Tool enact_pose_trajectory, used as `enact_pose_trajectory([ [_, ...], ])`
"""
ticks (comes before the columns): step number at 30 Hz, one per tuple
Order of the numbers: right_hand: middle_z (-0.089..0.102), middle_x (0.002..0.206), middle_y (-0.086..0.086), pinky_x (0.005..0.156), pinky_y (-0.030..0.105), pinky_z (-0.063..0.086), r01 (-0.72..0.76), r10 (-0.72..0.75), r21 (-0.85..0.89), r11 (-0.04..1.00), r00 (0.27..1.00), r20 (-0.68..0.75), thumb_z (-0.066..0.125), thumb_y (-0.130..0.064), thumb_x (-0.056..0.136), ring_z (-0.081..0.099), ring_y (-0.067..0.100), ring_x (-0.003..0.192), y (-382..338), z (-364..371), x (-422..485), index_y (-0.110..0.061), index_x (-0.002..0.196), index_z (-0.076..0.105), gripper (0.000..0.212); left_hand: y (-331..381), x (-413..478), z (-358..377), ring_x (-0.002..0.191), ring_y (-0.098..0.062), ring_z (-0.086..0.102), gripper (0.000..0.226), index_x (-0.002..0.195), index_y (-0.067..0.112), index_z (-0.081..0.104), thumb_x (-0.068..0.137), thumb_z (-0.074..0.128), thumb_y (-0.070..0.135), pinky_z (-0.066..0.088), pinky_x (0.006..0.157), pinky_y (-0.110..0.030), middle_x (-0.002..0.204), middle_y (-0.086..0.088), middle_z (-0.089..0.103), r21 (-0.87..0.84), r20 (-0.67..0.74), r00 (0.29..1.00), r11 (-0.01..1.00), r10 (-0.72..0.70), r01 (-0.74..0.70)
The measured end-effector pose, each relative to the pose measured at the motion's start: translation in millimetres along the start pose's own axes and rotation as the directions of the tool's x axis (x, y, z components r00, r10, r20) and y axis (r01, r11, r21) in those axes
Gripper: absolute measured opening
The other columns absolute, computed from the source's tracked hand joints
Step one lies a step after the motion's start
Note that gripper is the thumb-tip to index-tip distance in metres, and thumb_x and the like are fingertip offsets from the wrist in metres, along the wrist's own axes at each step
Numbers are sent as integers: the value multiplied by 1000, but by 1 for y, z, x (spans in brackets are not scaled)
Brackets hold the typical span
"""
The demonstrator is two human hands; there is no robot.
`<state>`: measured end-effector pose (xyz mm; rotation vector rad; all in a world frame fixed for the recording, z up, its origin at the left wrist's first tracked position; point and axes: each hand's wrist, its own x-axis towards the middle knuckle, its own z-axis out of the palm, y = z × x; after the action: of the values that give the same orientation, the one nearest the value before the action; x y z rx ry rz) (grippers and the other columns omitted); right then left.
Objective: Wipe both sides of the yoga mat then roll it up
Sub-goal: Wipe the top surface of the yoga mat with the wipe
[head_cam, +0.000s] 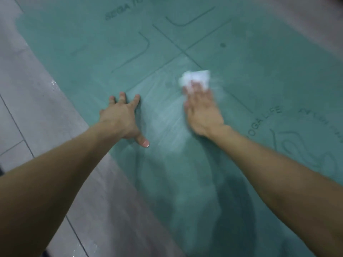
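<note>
The teal yoga mat [259, 62] lies flat on the tiled floor [27, 108]; left hand [123, 119], fingers spread, pins it, right hand [202, 112] presses a white cloth [196, 78] flat. Probably soft and floppy: best taken at an end edge

Lettering pressed into the green yoga mat [259, 62]. Near the right edge, "OGA LIFE" is read along a curved line; the characters after it are blurred and illegible. Near the top edge, blurred letters resembling "SEGA TO" are cut off by the frame.
</note>
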<state>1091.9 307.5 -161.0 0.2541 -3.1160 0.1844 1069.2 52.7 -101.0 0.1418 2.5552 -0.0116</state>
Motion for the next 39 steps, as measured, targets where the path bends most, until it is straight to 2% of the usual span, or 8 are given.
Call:
enact_pose_trajectory([
  [3,6,177,-2,132,45,-1,504,-495,1,864,849,186,19,-39,112,3,16,163,-5,-4,6,-30,168,10,58,2,-1,1,159,-46,5,186,163,41,-13,12,85,88,35,118,-65,175,-9,-6,19,9,1000,1000,-7,6],
  [8,6,177,6,131,51,0,-197,195,18,980,976,102,9,-44,106,4,23,163,21,-11,72,-21,169,14,67,4,-2,-2,159,-48,3,184,164,40,-13,17,89,84,34,118,-67,175,-11,-7,25,12,1000,1000,0,-1],
  [13,8,177,-1,131,45,-6,438,-429,-4,899,882,196,11,-46,108,5,16,163,-13,-3,84,-27,169,11,64,3,-3,-1,160,-44,-2,181,163,42,-16,22,89,85,32,120,-66,175,-7,-11,21,13,1000,1000,0,0],
  [17,0,177,4,131,52,-3,-261,256,8,965,953,164,5,-56,106,-2,22,163,16,-19,132,-22,169,9,72,3,-5,0,161,-39,-2,181,162,46,-16,20,89,85,32,121,-64,176,-3,-11,14,-2,1000,1000,-15,15],
  [22,8,177,0,130,40,-5,457,-452,25,889,866,214,14,-51,110,4,16,163,-35,-1,79,-29,168,9,62,2,-7,-1,162,-37,0,180,162,48,-13,18,87,88,32,122,-61,176,-1,-8,4,-25,1000,1000,-16,16],
  [27,3,177,5,132,48,-3,-223,220,-3,975,961,169,9,-56,107,1,22,163,40,-27,89,-22,169,12,71,0,-9,-1,162,-36,2,179,162,50,-10,16,83,91,33,121,-61,176,-1,-6,-3,-20,1000,1000,-2,2],
  [33,2,177,-1,132,41,-4,551,-550,78,831,792,267,19,-59,110,-5,15,163,-16,-24,-73,-27,169,10,67,-6,-11,1,162,-35,1,176,161,52,-12,14,73,100,28,124,-62,176,1,-8,7,-30,999,1000,13,-13],
  [39,-3,177,3,132,48,-4,-205,211,-51,977,963,169,-2,-76,97,-5,18,163,96,-44,-23,-25,169,4,89,4,-33,5,154,-33,28,154,161,39,23,29,85,89,39,117,-59,167,-8,28,-27,-123,992,999,-39,36],
])
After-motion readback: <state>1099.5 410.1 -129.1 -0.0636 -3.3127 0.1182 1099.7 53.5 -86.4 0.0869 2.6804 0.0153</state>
